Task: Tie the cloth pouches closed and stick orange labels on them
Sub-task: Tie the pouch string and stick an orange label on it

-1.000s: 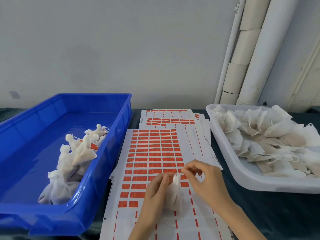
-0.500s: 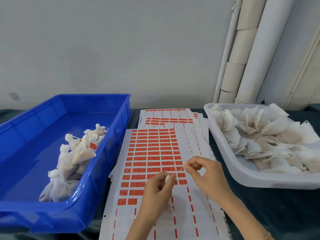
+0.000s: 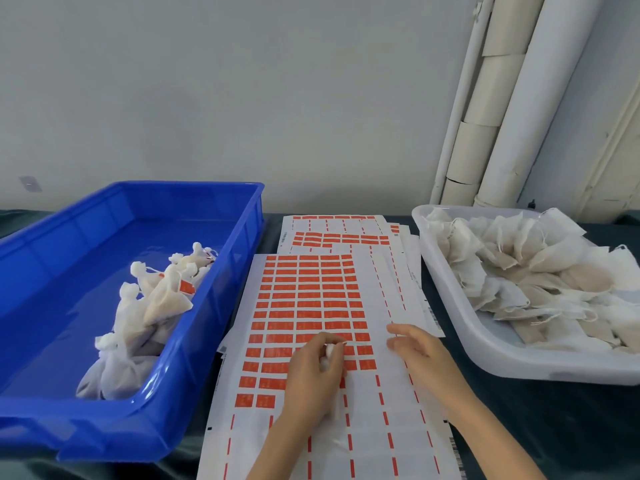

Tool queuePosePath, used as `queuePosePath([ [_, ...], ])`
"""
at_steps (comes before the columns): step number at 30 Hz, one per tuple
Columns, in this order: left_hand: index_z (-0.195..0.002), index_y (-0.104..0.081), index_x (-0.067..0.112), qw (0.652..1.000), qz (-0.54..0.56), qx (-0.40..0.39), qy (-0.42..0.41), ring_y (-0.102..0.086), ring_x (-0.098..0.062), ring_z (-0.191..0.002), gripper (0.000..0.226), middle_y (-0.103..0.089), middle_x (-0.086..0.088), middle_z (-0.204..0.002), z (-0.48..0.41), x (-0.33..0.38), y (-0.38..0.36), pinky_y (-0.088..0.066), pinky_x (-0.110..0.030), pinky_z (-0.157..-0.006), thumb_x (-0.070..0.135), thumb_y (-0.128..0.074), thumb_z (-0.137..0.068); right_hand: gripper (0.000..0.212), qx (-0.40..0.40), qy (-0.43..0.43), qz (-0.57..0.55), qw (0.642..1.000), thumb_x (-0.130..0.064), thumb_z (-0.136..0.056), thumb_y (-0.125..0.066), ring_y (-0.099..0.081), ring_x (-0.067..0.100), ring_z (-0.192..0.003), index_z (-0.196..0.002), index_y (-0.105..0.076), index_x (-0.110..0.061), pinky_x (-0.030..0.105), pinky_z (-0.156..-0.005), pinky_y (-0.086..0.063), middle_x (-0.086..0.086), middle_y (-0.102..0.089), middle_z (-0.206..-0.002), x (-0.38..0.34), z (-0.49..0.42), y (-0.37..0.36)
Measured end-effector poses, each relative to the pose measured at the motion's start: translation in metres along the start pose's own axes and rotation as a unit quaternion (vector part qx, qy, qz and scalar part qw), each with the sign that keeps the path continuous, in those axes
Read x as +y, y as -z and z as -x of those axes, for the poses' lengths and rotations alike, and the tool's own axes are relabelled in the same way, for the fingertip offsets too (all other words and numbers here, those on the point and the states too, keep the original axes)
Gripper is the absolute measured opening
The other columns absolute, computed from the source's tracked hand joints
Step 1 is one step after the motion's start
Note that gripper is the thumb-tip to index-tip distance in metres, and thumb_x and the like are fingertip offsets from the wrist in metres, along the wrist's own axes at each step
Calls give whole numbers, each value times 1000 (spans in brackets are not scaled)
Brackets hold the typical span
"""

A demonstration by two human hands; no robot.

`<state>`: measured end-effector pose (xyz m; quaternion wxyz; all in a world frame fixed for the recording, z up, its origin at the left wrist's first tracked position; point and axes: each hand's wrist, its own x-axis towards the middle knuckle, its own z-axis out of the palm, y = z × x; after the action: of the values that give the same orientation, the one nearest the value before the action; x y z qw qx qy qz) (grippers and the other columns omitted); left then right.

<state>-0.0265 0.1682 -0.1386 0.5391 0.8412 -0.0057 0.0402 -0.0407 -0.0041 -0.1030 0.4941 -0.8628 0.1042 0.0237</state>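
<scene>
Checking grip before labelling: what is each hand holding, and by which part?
The left hand grips a cloth pouch near its top; the right hand holds nothing, relaxed over the label sheet.

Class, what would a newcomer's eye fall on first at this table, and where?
The sheet of orange labels fills the middle, where the left hand grips a white pouch and the right hand lies open. A bright blue bin at left holds tied pouches; a white tray at right is heaped with loose pouches.

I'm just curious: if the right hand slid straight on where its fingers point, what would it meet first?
The right hand would probably meet the orange labels first, passing the left hand; depth unclear.
</scene>
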Motion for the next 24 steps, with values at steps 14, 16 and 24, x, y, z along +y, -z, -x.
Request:
queuePosePath([
  [14,-101,-58,44,999,35,-3,-16,-59,10,-90,13,-56,35,-99,1,-3,0,-46,-1,-65,34,-54,-94,48,56,-93,-163,981,-13,-82,-72,-64,19,-91,-122,-46,-23,40,-78,-53,2,-65,-103,5,-9,23],
  [16,-106,-55,47,999,33,-12,-19,-59,6,-95,17,-55,36,-104,1,-3,0,-47,-2,-68,34,-52,-95,47,-19,-109,-176,978,-18,-78,-77,-69,26,-92,-117,-52,-21,49,-85,-54,5,-69,-103,6,-10,23],
  [24,-106,-60,54,990,-85,-60,-97,-51,14,-100,20,-53,40,-107,5,-4,-2,-42,-5,-85,45,-59,-88,51,-199,-116,-252,940,-10,-73,-78,-68,35,-100,-121,-60,-12,59,-91,-50,15,-70,-110,16,-16,22],
])
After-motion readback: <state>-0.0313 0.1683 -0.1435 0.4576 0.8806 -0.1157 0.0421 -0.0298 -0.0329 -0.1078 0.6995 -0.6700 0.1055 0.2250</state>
